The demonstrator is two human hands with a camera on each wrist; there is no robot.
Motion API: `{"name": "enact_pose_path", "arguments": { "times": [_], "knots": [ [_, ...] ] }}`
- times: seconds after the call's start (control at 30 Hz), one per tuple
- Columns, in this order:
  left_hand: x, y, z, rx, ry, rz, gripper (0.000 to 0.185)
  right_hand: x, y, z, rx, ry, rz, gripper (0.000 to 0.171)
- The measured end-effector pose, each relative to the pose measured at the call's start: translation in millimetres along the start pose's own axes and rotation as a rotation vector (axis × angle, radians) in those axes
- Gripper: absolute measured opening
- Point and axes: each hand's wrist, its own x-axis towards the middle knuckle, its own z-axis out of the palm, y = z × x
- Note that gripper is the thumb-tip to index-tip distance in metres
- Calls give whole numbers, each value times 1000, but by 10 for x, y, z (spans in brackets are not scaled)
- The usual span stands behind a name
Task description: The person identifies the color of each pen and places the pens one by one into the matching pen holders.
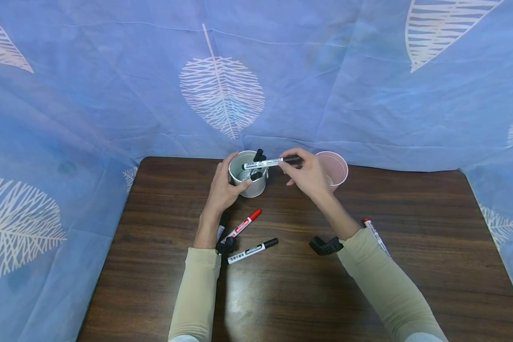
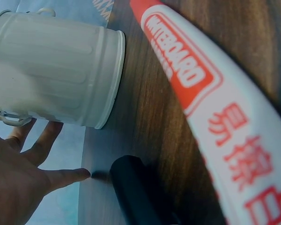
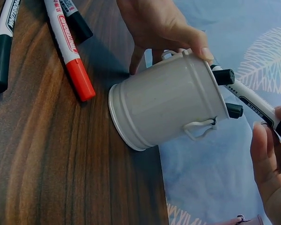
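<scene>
White metal cup [image 1: 248, 180] at frame centre, left hand [image 1: 222, 190] curled round its side; right hand [image 1: 308, 173] pinched a black-capped marker [image 1: 267, 163] just over the cup's rim.

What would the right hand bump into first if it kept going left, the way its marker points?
Probably the white tin: the right hand holds a black marker with its tip over the tin's rim. The left hand grips the tin's far side. Depth is hard to judge.
</scene>
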Motion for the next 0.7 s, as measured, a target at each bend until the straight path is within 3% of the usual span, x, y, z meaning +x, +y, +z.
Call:
{"name": "enact_pose_path", "arguments": {
  "times": [0.7],
  "knots": [
    [-14,-13,23,-30,6,32,84,58,-55,54,-64,-16,-3,22]
  ]
}}
